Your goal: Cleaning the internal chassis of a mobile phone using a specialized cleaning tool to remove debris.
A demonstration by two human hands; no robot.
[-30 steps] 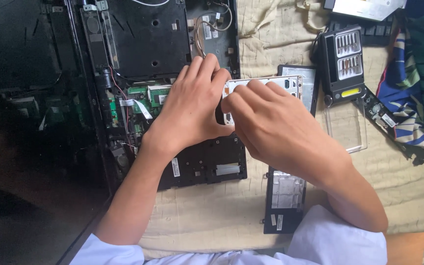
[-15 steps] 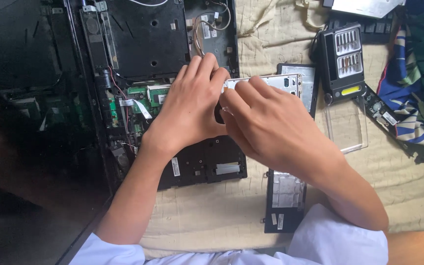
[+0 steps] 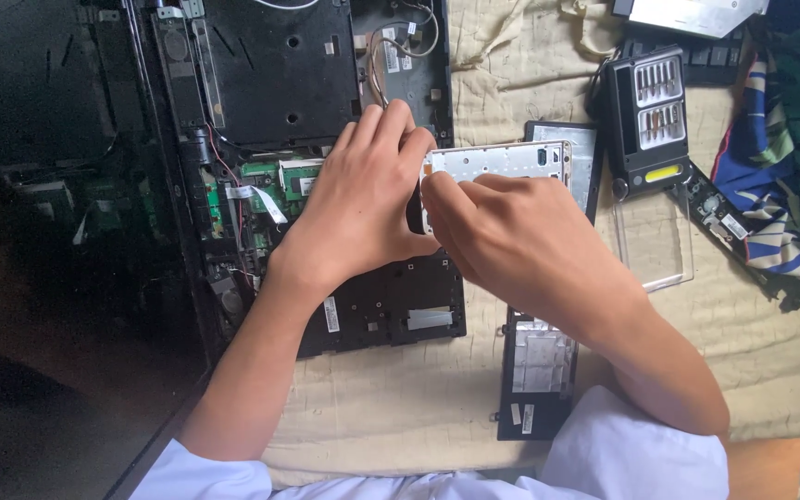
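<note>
Both of my hands meet over an opened black laptop base lying on a beige cloth. My left hand rests on the base with its fingers curled around the left end of a silver metal bracket. My right hand pinches the same bracket at its near left corner, covering its lower edge. A green circuit board with red and black wires shows just left of my left hand. What lies under my palms is hidden.
A black screwdriver bit case stands open at the right, its clear lid beside it. A black cover panel lies near my right forearm. Patterned blue-green fabric sits at the far right. A dark laptop screen fills the left.
My right hand's fingers have shifted slightly on the bracket's left end. My left hand and the laptop base have stayed in place.
</note>
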